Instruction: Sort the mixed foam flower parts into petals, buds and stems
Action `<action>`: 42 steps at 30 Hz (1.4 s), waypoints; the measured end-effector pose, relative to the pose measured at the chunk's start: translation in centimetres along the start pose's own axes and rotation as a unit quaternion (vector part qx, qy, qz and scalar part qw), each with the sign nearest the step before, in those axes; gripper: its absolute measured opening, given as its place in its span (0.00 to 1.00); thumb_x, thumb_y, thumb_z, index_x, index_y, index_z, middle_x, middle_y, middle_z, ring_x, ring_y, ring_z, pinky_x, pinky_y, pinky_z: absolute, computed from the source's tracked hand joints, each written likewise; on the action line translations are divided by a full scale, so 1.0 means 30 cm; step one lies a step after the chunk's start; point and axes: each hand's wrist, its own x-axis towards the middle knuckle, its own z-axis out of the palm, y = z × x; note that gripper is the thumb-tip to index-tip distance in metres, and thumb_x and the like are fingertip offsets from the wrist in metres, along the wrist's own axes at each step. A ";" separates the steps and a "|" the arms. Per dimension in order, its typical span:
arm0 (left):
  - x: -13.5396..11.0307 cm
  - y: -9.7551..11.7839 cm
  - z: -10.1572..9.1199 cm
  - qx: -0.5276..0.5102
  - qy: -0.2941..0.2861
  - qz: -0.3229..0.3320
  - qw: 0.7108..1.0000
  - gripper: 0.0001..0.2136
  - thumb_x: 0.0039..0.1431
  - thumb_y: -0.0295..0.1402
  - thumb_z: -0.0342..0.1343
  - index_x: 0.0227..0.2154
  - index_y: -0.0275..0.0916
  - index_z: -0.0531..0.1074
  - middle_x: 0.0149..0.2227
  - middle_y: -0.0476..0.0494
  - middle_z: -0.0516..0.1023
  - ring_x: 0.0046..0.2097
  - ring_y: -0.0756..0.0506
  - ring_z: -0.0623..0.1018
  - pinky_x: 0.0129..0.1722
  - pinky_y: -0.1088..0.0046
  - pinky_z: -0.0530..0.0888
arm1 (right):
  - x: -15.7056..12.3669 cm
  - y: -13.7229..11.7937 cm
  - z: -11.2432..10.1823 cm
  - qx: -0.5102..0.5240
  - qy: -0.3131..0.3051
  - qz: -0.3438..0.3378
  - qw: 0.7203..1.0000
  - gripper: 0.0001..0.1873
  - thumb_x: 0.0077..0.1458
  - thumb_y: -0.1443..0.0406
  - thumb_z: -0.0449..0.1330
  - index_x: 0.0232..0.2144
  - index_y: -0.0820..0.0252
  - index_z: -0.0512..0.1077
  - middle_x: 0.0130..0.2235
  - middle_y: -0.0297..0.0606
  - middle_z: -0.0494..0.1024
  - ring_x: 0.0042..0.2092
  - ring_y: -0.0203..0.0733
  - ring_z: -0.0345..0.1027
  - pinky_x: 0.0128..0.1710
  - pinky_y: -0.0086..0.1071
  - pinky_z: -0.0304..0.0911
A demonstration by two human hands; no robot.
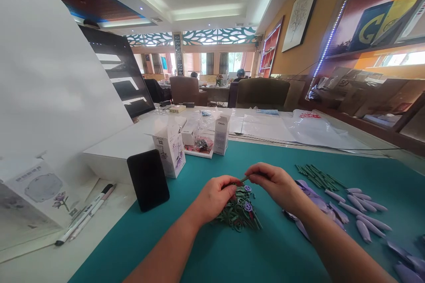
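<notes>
Between my two hands runs a short green stem piece [245, 179], pinched at one end by my left hand [215, 196] and at the other by my right hand [274, 183]. Both hands are closed, fingertips on the stem. Right below them lies a loose pile of small green plastic parts [237, 216], with a few purple wheel-shaped pieces [248, 206] among them. Part of that pile is hidden behind my left hand. Purple petal pieces [335, 214] lie under and beside my right forearm.
On the teal mat [139, 247], green sticks [317, 177] and lilac bud-shaped pieces [368, 205] lie at right. A black tablet-like panel [148, 180] leans against an open white box [169, 150]. A narrow box [221, 135] stands behind. Pens [88, 212] lie left. People sit far back.
</notes>
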 end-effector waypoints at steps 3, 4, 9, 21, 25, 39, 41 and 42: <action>-0.001 0.002 0.001 0.013 0.001 0.003 1.000 0.18 0.57 0.39 0.49 0.46 0.37 0.74 0.31 0.46 0.74 0.32 0.47 0.70 0.34 0.73 0.66 | -0.001 0.005 0.001 -0.016 0.003 -0.013 1.000 0.08 0.51 0.59 0.57 0.30 0.52 0.75 0.31 0.34 0.77 0.35 0.41 0.69 0.34 0.34 0.63; -0.001 0.003 0.002 0.015 0.000 0.004 1.000 0.18 0.57 0.38 0.49 0.47 0.37 0.74 0.32 0.45 0.75 0.33 0.47 0.70 0.35 0.73 0.66 | -0.001 0.007 0.001 -0.024 0.002 -0.015 1.000 0.08 0.51 0.60 0.56 0.30 0.52 0.75 0.31 0.34 0.77 0.35 0.41 0.69 0.35 0.34 0.63; 0.000 -0.001 0.005 0.028 0.003 0.005 1.000 0.18 0.58 0.37 0.48 0.46 0.36 0.74 0.35 0.44 0.76 0.34 0.46 0.71 0.37 0.72 0.67 | -0.004 0.000 -0.002 -0.049 -0.006 -0.038 0.998 0.08 0.53 0.61 0.55 0.29 0.51 0.75 0.32 0.34 0.78 0.35 0.42 0.70 0.35 0.34 0.63; 0.004 -0.008 0.009 0.036 0.010 0.014 0.999 0.17 0.57 0.37 0.48 0.44 0.35 0.75 0.34 0.44 0.76 0.35 0.45 0.72 0.36 0.72 0.67 | -0.005 -0.009 0.004 -0.065 0.007 -0.046 0.997 0.08 0.52 0.62 0.56 0.29 0.51 0.76 0.31 0.33 0.78 0.33 0.41 0.70 0.32 0.34 0.63; 0.007 -0.014 0.012 0.030 0.022 -0.002 0.999 0.17 0.57 0.39 0.48 0.42 0.36 0.74 0.29 0.47 0.75 0.32 0.46 0.71 0.32 0.73 0.65 | -0.007 -0.017 0.002 -0.067 -0.001 -0.035 0.997 0.08 0.52 0.62 0.55 0.29 0.52 0.75 0.32 0.34 0.78 0.34 0.41 0.70 0.33 0.34 0.63; -0.009 0.014 0.009 0.061 -0.004 0.039 0.997 0.14 0.59 0.39 0.44 0.22 0.39 0.64 0.23 0.51 0.65 0.27 0.49 0.64 0.27 0.74 0.59 | -0.033 -0.072 0.041 -0.061 -0.071 0.004 0.996 0.08 0.57 0.63 0.48 0.28 0.55 0.64 0.24 0.30 0.66 0.26 0.35 0.57 0.25 0.28 0.53; -0.009 0.016 0.008 0.068 -0.003 0.042 0.997 0.14 0.59 0.39 0.44 0.21 0.39 0.63 0.23 0.50 0.65 0.28 0.49 0.64 0.28 0.74 0.59 | -0.034 -0.063 0.048 -0.062 -0.070 0.010 0.996 0.08 0.57 0.62 0.48 0.28 0.56 0.64 0.24 0.29 0.65 0.26 0.34 0.56 0.25 0.28 0.52; -0.009 0.017 0.007 0.072 -0.002 0.042 0.997 0.14 0.59 0.39 0.44 0.21 0.39 0.62 0.23 0.50 0.65 0.28 0.49 0.64 0.28 0.74 0.59 | -0.034 -0.059 0.050 -0.061 -0.069 0.012 0.996 0.09 0.57 0.61 0.48 0.28 0.56 0.64 0.23 0.29 0.65 0.26 0.34 0.55 0.25 0.28 0.52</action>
